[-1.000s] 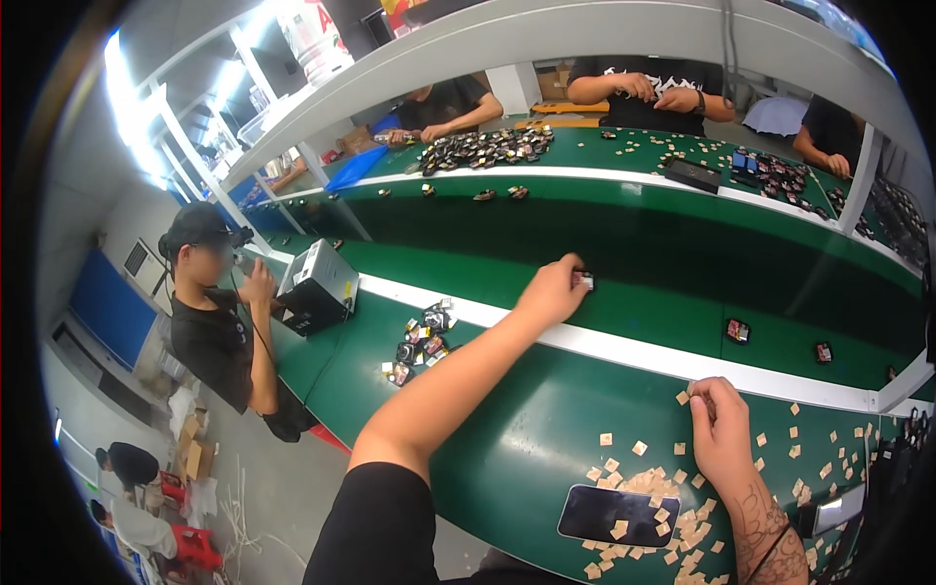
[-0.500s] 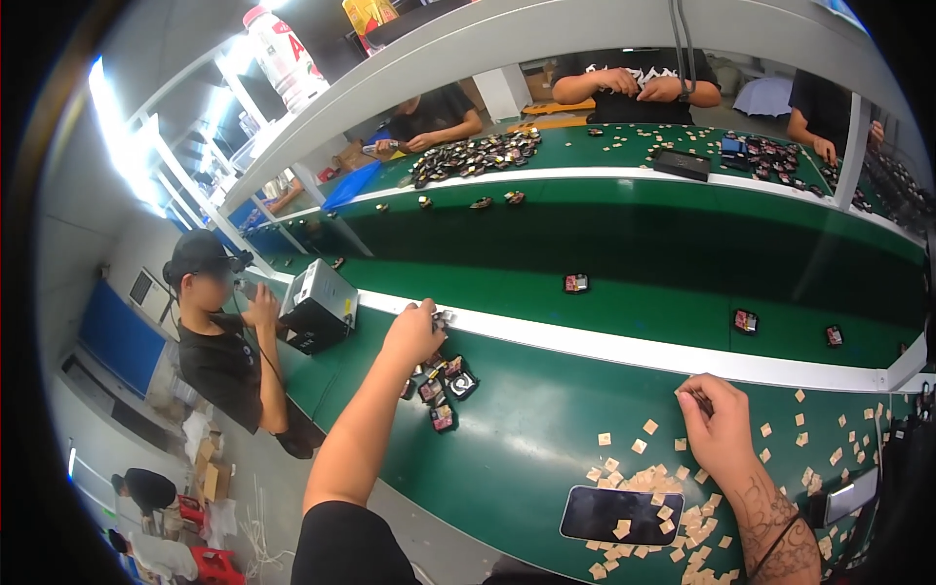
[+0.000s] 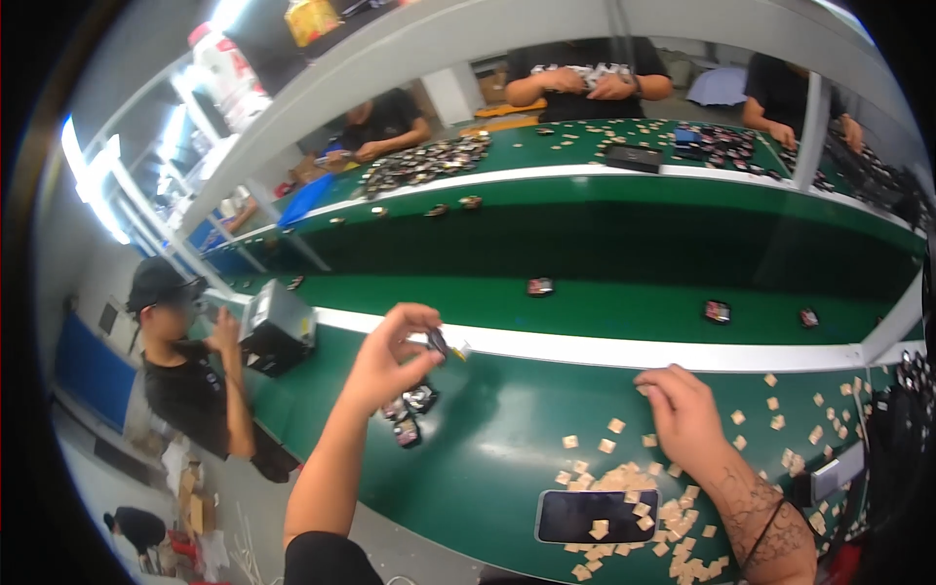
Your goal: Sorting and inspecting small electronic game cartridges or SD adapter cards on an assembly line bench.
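Note:
My left hand [image 3: 395,359] pinches a small black electronic module [image 3: 438,342] between thumb and fingers, raised above the green bench [image 3: 497,458]. A pale tab sticks out of the module's right side. Just below this hand lies a small heap of similar black modules [image 3: 408,432]. On the right, my right hand [image 3: 682,414] has its thumb and forefinger pressed together. Something tiny shows at their tips, too small to make out. Many small tan square pieces [image 3: 612,480] lie scattered beneath and around that hand. Among them rests a dark-screened phone [image 3: 575,519], a few squares on its glass.
A white rail [image 3: 556,346] separates the bench from a green conveyor belt [image 3: 624,310] carrying spaced modules. Left stands a grey box-shaped machine [image 3: 278,327] beside a co-worker [image 3: 190,380]. Across the belt, other people handle parts near a large module pile [image 3: 424,166]. A black-strapped silver device [image 3: 837,473] sits far right.
My left hand has lifted from the heap, bringing the module up and into plain sight. My right hand stays pinched over the tan squares. The whole view has shifted somewhat.

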Tool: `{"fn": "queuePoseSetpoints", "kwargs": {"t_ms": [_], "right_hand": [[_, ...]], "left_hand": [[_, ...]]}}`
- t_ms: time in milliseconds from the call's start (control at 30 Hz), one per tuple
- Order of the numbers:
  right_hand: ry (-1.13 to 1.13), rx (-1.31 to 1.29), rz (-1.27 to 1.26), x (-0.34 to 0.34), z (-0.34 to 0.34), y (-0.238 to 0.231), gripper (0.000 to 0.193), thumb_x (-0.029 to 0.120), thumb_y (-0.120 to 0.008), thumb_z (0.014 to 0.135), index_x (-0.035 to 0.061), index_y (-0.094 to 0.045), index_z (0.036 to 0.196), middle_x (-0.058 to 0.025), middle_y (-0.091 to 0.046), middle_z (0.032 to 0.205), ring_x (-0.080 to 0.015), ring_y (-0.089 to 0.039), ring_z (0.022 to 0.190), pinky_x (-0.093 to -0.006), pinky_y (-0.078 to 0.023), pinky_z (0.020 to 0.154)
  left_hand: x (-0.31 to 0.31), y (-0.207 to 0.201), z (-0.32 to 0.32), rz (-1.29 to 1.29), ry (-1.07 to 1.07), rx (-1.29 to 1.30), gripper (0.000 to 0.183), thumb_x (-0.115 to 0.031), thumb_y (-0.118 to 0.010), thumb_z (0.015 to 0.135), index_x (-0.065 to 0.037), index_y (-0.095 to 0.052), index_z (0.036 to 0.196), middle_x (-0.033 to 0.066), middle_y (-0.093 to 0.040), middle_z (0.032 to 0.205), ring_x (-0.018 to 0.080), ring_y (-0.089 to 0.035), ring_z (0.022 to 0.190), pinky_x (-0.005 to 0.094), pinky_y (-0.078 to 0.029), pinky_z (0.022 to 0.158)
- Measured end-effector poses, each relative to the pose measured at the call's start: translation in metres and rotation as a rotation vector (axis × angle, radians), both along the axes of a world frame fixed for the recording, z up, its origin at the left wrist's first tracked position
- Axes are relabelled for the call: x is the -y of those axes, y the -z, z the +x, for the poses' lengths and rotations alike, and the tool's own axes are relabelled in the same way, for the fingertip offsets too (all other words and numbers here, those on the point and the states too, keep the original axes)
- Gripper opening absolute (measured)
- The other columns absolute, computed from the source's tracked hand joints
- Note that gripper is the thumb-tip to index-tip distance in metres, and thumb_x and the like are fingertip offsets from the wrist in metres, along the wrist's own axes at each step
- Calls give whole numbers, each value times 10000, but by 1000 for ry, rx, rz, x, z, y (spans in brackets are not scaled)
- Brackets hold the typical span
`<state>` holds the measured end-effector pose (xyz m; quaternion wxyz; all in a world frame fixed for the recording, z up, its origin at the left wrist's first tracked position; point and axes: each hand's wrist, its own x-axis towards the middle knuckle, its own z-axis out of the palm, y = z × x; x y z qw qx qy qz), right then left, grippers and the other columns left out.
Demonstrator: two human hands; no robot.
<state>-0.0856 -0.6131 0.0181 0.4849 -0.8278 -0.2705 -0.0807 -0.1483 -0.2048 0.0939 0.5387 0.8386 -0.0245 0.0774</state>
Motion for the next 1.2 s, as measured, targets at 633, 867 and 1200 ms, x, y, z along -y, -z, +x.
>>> {"fn": "queuePoseSetpoints", "kwargs": {"t_ms": [633,867,1200], "right_hand": [[-274,34,-428,-1,-15,-30,173,64,-723,915,64,-711,1087,-86,-614,946,-282,-721,849,-412,-592,709],[-313,263,-662,-19,-26,-33,230,88,-742,824,56,-695,1046,-44,-622,937,-231,-692,844,-367,-594,698],[-269,297,-710,-19,-26,-35,226,110,-747,805,67,-682,1017,-45,-621,934,-218,-681,862,-361,-587,713]], "left_hand": [[158,63,5,415,435,107,789,-168,-909,816,-75,-525,1499,158,-590,1367,371,-599,1269,434,-546,1053],[144,59,12,427,524,96,779,-118,-866,836,-94,-507,1527,149,-613,1326,379,-601,1218,451,-544,1011],[144,65,8,373,507,112,572,-65,-823,860,-71,-576,1376,127,-650,1137,355,-621,1080,442,-540,920]]}}
